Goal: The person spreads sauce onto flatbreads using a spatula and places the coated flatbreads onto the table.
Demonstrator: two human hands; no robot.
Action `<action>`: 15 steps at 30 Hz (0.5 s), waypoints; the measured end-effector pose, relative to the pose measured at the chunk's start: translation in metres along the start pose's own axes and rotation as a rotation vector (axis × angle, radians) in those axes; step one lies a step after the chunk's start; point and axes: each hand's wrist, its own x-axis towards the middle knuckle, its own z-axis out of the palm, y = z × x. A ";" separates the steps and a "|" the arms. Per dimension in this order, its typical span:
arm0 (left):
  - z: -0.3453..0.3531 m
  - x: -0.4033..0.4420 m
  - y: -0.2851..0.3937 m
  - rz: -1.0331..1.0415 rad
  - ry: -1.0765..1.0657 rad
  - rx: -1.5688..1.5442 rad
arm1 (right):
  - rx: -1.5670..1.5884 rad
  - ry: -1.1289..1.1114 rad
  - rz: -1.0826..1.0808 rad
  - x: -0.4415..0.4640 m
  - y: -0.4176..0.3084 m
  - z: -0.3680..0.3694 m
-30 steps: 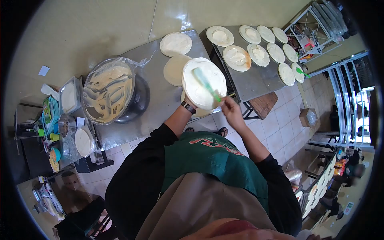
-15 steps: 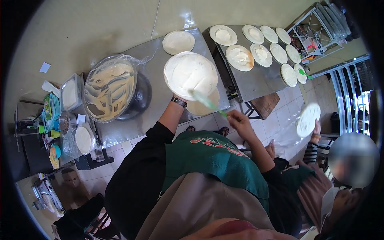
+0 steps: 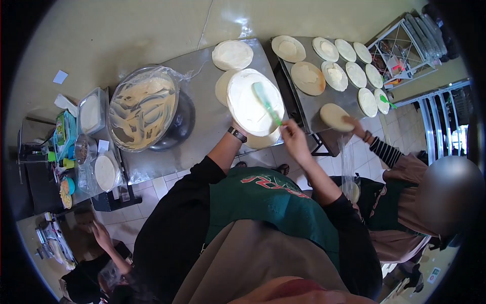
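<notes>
On my left hand [image 3: 239, 127], mostly hidden under it, rests a round flat disc [image 3: 248, 106] covered in white cream. My right hand [image 3: 291, 133] grips the green handle of a spatula [image 3: 267, 103], whose pale blade lies against the cream. Below and beside the held disc, other round discs lie on the metal table, partly covered by it. A cream-topped disc [image 3: 232, 54] is near the table's back edge. To the left stands a large bowl [image 3: 143, 109] with plastic film at its rim and beige cream inside.
A second metal table [image 3: 316, 109] at the right holds several discs, some with cream. A co-worker's hand [image 3: 357, 126] in a striped sleeve holds a disc [image 3: 335, 117] at its front edge. Another person's arm [image 3: 109, 243] shows lower left. Containers [image 3: 91, 114] stand far left.
My held disc has shifted right and tilted, with the spatula blade now over its upper middle. The co-worker at the right has come nearer the second table. Another person's arm has appeared lower left.
</notes>
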 end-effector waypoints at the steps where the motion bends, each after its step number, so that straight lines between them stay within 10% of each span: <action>1: -0.001 0.000 0.003 0.009 -0.003 -0.001 | 0.118 -0.119 0.052 -0.012 -0.023 0.004; 3: -0.003 0.000 0.009 0.005 0.112 0.192 | 0.401 -0.413 0.251 -0.019 -0.043 -0.001; 9: -0.024 -0.012 0.021 0.001 0.134 0.123 | 0.209 -0.132 0.101 0.028 -0.027 -0.007; 13: -0.022 -0.019 0.028 -0.021 0.069 0.099 | 0.219 -0.382 0.214 0.006 -0.054 -0.016; 15: -0.021 -0.027 0.029 -0.030 0.043 0.083 | -0.084 -0.167 -0.427 -0.001 -0.056 -0.027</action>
